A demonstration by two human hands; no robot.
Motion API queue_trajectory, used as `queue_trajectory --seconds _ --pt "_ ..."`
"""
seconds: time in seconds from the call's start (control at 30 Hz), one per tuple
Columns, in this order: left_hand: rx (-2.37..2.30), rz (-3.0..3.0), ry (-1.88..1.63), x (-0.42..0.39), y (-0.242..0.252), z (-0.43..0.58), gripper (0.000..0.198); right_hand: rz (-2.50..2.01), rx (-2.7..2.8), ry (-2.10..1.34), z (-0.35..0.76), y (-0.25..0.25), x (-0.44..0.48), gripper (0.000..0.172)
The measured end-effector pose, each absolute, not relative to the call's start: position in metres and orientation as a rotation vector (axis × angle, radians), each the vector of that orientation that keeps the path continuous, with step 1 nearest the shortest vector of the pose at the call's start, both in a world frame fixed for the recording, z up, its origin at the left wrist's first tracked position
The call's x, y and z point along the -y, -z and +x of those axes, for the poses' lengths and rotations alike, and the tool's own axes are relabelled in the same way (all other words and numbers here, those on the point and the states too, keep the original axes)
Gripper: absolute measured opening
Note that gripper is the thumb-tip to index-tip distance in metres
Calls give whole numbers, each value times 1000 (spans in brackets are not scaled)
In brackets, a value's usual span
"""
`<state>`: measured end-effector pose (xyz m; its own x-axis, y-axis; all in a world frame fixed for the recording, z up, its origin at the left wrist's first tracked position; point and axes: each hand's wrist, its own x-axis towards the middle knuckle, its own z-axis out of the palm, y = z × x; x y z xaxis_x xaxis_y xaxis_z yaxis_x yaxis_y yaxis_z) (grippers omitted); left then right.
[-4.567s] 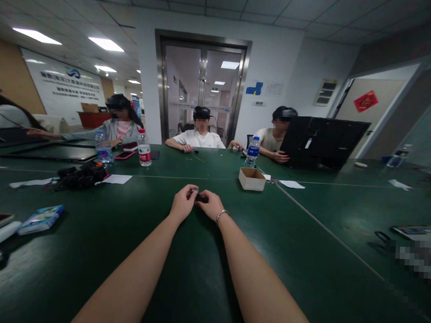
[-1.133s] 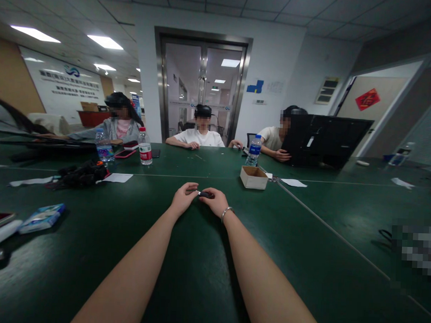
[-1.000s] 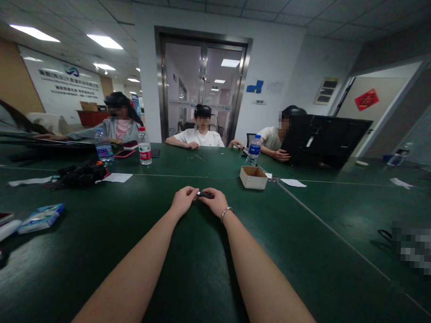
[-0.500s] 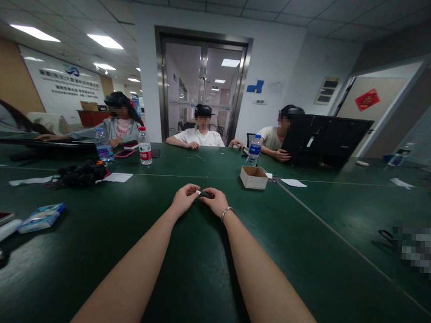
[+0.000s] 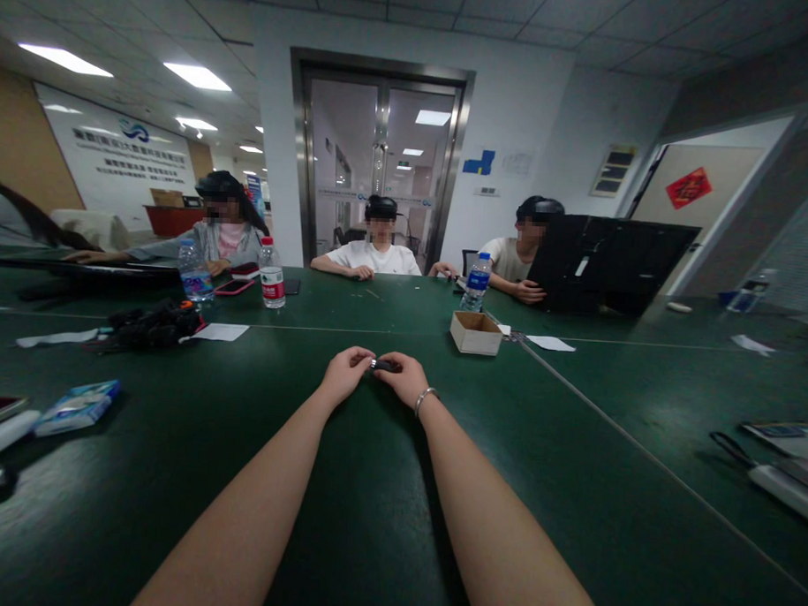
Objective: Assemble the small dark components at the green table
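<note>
1. between both hands, at the green table (image 5: 363,522), sits a small dark object (image 5: 384,366), held by the right hand (image 5: 405,380).
2. the left hand (image 5: 344,375), more spread a second ago, has drawn its fingertips close, seemingly pinching the silver end (image 5: 374,364).
3. both hands likely steady it.
</note>
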<state>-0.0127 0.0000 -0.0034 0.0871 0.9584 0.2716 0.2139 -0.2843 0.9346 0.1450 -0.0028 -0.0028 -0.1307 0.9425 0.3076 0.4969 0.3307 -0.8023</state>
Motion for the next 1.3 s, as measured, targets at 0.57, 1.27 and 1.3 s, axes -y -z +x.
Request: queue_trajectory --seconds 0.57,1.27,1.3 --pt "-1338 1585 -1167 1 3 -13 35 -1273 1775 -685 145 4 2 26" --pt "-1640 1887 -979 12 -9 -15 47 -1246 1832 -691 144 5 0 27" --pt "-1660 1881 -954 13 -10 -15 52 -1243 1839 -694 145 5 0 27"
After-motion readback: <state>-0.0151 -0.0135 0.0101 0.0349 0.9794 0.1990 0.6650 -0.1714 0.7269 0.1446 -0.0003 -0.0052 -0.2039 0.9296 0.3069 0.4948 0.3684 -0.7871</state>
